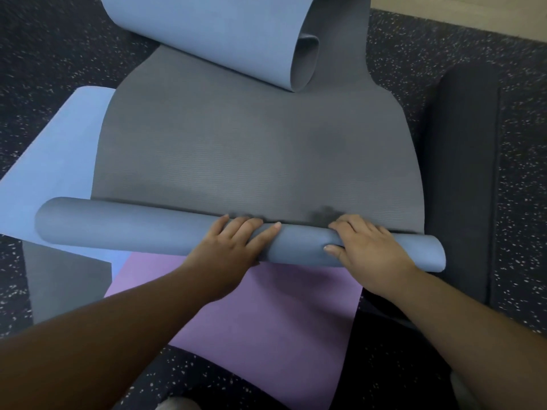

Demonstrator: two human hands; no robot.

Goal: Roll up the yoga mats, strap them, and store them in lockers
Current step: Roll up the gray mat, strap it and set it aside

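Note:
A blue-grey yoga mat (254, 149) lies stretched out ahead of me, grey side up, its near end wound into a roll (133, 229) that spans the view from left to right. The far end curls up into a loose blue loop (225, 39). My left hand (233, 244) rests on top of the roll near its middle, fingers spread and bent over the curve. My right hand (364, 247) lies on the roll further right, fingers over the top and thumb on the near side.
A purple mat (266, 315) lies flat under the roll, toward me. A light blue mat (53, 161) with a folded grey corner sits at the left. A dark mat (464, 179) lies along the right. Speckled dark rubber floor (44, 54) surrounds them; wooden floor shows at top right.

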